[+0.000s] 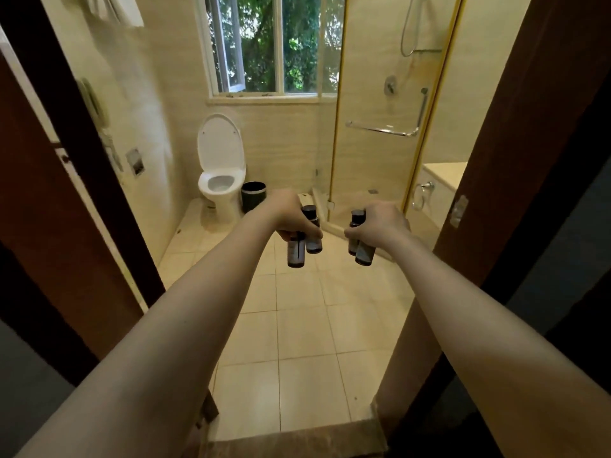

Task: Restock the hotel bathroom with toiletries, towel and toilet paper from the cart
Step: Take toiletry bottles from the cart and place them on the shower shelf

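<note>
Mostly, bottles [296, 252] hang below each grip, left hand [291, 217] and right hand [381, 222].

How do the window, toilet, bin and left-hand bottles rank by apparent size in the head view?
1. Window
2. Toilet
3. Bin and the bottles in the left hand: they look alike and the bottles are nearer, so unranked.

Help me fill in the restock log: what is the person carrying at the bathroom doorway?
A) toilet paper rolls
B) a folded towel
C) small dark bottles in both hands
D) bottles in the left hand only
C: the left hand grips two small dark bottles, and the right hand grips a second pair of bottles.
</note>
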Demonstrator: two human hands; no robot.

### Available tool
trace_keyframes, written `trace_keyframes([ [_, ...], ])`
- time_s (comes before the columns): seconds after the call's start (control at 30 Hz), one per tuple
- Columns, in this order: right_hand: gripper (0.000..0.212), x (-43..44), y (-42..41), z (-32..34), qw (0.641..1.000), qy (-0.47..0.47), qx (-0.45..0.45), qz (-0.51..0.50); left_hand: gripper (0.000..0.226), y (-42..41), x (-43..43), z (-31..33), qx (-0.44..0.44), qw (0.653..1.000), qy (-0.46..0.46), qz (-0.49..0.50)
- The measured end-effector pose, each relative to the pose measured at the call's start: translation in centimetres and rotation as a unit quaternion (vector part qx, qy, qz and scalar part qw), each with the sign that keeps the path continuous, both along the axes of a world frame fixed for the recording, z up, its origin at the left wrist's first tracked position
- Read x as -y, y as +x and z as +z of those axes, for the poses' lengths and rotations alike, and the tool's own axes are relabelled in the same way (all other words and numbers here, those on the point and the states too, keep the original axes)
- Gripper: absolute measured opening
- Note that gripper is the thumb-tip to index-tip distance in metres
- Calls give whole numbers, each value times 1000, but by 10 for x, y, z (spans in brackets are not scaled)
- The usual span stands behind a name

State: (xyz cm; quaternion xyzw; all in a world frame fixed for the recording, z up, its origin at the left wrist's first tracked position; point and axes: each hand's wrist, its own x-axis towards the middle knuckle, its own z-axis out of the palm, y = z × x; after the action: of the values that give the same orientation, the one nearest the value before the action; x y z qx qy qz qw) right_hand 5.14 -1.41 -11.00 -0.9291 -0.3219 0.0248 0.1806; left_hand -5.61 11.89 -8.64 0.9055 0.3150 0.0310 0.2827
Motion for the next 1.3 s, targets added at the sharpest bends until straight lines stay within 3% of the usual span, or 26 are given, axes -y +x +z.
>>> trace_keyframes([
  [0.53,36,-138,254,6,999,-12,11,-33,36,268,-136,4,-1,999,1,-54],
  [0.83,34,-203,380,-14,991,-38,-11,-126,42,414,-227,-16,-10,994,-5,-109],
  [1.07,36,-261,470,6,983,-18,-2,-181,40,524,-287,5,-5,986,0,-168],
  [1.3,32,-261,537,6,969,3,-7,-248,36,625,-297,14,-10,972,12,-236],
])
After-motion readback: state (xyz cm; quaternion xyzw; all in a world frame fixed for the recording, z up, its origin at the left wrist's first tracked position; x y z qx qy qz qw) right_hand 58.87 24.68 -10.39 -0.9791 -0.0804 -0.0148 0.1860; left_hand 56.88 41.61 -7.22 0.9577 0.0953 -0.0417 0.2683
